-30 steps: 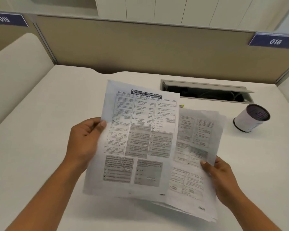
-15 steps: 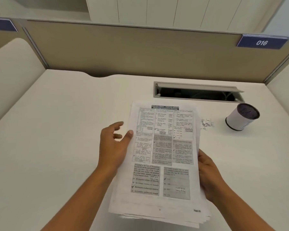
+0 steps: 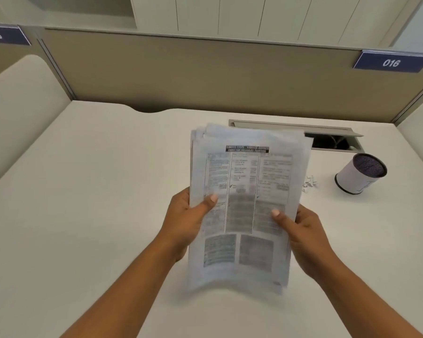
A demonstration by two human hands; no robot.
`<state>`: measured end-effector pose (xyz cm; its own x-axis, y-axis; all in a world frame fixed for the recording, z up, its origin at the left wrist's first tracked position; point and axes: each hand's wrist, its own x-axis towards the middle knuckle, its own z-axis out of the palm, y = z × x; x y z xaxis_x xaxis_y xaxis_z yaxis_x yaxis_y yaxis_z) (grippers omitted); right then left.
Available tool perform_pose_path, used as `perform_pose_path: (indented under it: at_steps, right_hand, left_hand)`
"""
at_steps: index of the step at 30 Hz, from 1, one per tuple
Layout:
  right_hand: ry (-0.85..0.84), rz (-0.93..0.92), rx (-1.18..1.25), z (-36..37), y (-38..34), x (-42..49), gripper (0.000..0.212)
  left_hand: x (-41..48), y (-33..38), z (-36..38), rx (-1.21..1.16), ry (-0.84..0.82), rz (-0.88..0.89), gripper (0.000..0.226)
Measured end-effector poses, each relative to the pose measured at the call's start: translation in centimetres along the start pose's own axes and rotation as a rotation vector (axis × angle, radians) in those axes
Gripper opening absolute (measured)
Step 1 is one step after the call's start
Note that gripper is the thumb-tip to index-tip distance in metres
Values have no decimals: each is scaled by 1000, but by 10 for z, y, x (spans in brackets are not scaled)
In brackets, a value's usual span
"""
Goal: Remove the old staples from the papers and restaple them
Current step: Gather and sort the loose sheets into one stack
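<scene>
A stack of printed papers (image 3: 244,172) is lifted off the white desk (image 3: 83,191), tilted up toward me and blurred. My left hand (image 3: 186,215) grips its left edge with the thumb on the front sheet. My right hand (image 3: 300,228) grips the right edge, thumb on the front too. The fingers of both hands are hidden behind the sheets. The top edges of the sheets are fanned unevenly. A small pile of removed staples (image 3: 309,182) lies on the desk to the right of the stack. No stapler is in view.
A white cylindrical pen cup (image 3: 357,176) with a dark mesh inside stands at the right. An open cable slot (image 3: 332,140) is set in the desk behind the papers. A tan partition (image 3: 205,74) with the labels 015 and 016 closes the back.
The sheet from my left hand was laid on the pile. Both hands then gripped the gathered stack by its sides and raised it upright off the desk.
</scene>
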<state>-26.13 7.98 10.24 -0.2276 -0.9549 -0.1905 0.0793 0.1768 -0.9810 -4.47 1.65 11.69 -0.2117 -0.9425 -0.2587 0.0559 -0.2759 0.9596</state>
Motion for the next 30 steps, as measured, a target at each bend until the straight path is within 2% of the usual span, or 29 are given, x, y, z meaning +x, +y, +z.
perform_pose_path:
  at_steps: [5,9,14,18,21,24,26,30]
  right_hand:
    - [49,-201,-48,4,-38,21,32]
    - [17,-259,-69,3,-52,30,35]
    - [6,-271,-66,-1,-49,32,30]
    - [-28,-345,-74,2,-51,29,30]
    - [-50,-391,-118,5,-54,25,33]
    - [-57,-408,-144,6,-54,25,33]
    - [-58,-392,-126,6,-52,26,32]
    - [-67,-360,-96,5,-48,27,28]
  left_hand:
    - [9,25,15,56,39,243,21]
    - [15,35,17,80,51,305,22]
    - [17,42,14,54,71,325,21]
    - [14,50,15,86,46,282,44]
    - [11,55,17,97,92,248,54]
    - [8,56,19,131,166,221,57]
    - [6,58,18,121,187,200,51]
    - [2,63,15,26,130,189,68]
